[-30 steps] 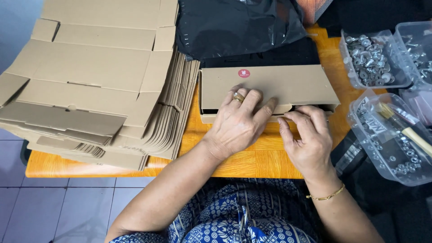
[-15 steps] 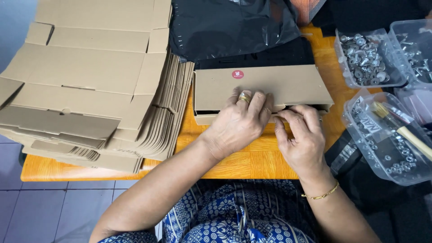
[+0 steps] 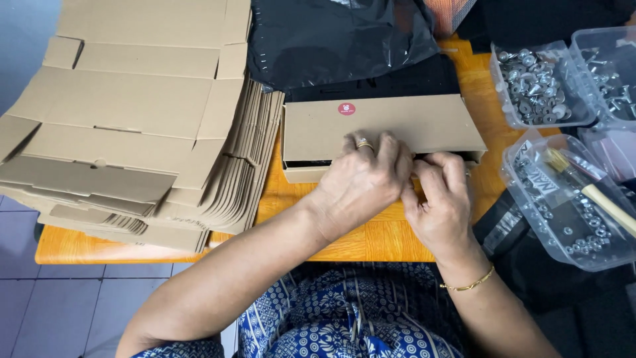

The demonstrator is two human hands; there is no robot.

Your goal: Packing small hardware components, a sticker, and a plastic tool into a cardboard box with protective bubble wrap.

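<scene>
Orange surface (image 3: 371,238) is carrying a box (image 3: 384,126) beside stacked flats (image 3: 132,132), both hands' grips, left (image 3: 361,182) and right (image 3: 440,205), pinching its front flap, which is risking creasing if forced askew.

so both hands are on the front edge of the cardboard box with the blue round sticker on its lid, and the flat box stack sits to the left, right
Nearly. The head view shows the sticker is red, not blue. The rest stands: left hand and right hand are at the front edge of the cardboard box, with the flat box stack to its left.
</scene>
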